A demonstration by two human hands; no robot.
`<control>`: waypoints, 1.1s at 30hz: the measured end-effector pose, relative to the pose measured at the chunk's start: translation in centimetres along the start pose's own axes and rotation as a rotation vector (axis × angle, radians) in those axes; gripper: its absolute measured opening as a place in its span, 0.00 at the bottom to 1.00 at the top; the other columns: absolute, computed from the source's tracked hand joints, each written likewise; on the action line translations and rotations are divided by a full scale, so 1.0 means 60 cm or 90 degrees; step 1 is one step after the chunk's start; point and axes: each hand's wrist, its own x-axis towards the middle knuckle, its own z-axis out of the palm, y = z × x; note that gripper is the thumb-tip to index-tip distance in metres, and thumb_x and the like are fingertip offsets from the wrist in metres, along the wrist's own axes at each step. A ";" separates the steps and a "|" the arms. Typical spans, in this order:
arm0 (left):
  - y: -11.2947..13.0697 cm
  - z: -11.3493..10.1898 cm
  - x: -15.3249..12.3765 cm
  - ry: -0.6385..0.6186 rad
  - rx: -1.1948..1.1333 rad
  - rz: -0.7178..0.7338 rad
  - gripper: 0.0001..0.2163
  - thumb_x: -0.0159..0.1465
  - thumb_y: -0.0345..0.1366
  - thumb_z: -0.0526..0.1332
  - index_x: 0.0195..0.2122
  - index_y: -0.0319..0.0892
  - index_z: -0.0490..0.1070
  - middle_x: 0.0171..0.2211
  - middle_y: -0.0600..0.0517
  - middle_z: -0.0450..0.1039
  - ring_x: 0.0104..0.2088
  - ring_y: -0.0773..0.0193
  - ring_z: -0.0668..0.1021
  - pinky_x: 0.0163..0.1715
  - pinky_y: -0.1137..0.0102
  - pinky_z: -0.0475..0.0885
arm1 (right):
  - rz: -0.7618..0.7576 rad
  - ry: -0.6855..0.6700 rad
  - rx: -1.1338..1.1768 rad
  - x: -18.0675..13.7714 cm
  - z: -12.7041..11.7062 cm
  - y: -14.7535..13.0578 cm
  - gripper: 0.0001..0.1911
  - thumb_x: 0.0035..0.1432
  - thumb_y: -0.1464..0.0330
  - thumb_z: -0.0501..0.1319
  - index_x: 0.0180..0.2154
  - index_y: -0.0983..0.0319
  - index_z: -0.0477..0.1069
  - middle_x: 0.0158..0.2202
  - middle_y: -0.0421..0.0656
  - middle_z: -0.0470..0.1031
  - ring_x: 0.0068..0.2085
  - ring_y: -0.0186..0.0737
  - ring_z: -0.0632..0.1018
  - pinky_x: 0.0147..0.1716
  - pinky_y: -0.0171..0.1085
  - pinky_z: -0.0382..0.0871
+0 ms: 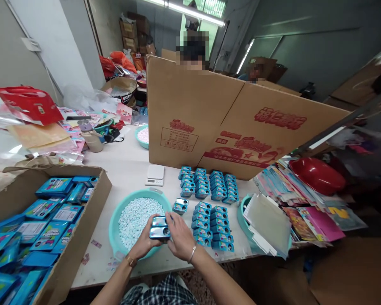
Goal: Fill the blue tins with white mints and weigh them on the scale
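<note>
So our left hand (145, 239) and right hand (180, 238) kinda angle inward, pinching two shiny blue box-shaped containers (158, 232) between them.

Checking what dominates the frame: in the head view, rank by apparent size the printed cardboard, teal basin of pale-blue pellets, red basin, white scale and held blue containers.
1. Printed cardboard
2. Teal basin of pale-blue pellets
3. Red basin
4. White scale and held blue containers: too alike to rank

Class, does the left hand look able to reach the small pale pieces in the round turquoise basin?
Probably yes: uncovered pieces lie beside the left hand, though shiny blue oblong containers occupy it.
</note>
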 end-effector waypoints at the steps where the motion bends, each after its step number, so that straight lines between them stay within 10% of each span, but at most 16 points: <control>1: 0.000 0.013 0.004 -0.025 -0.002 0.002 0.40 0.44 0.28 0.69 0.59 0.49 0.54 0.52 0.49 0.71 0.47 0.54 0.77 0.48 0.62 0.73 | 0.012 0.014 -0.018 -0.014 -0.011 0.004 0.55 0.45 0.75 0.59 0.70 0.64 0.34 0.68 0.56 0.50 0.67 0.56 0.53 0.66 0.55 0.49; 16: -0.048 0.099 0.035 -0.091 0.019 0.055 0.41 0.45 0.26 0.68 0.61 0.48 0.55 0.55 0.48 0.68 0.51 0.54 0.73 0.53 0.60 0.69 | 0.054 0.015 -0.142 -0.081 -0.007 0.060 0.55 0.46 0.76 0.61 0.70 0.58 0.35 0.71 0.54 0.41 0.69 0.60 0.49 0.65 0.56 0.49; 22: -0.083 0.117 0.031 -0.093 0.057 0.071 0.44 0.46 0.25 0.67 0.64 0.47 0.52 0.62 0.45 0.62 0.59 0.50 0.69 0.61 0.55 0.62 | 0.089 -0.012 -0.166 -0.085 0.013 0.074 0.60 0.44 0.72 0.64 0.70 0.58 0.30 0.62 0.54 0.59 0.59 0.58 0.62 0.61 0.54 0.53; 27: -0.115 0.112 0.040 0.071 0.151 0.085 0.49 0.45 0.28 0.67 0.68 0.46 0.45 0.66 0.40 0.54 0.67 0.45 0.58 0.67 0.47 0.49 | 0.158 -0.042 -0.204 -0.055 0.052 0.126 0.55 0.43 0.69 0.67 0.69 0.60 0.43 0.55 0.54 0.64 0.53 0.58 0.66 0.55 0.52 0.59; 33: -0.112 0.012 -0.014 0.317 0.099 0.011 0.34 0.53 0.39 0.65 0.61 0.44 0.58 0.56 0.40 0.68 0.58 0.48 0.71 0.58 0.49 0.66 | 0.190 -0.053 -0.244 0.000 0.103 0.196 0.48 0.39 0.76 0.67 0.64 0.60 0.56 0.55 0.53 0.66 0.55 0.56 0.68 0.56 0.48 0.60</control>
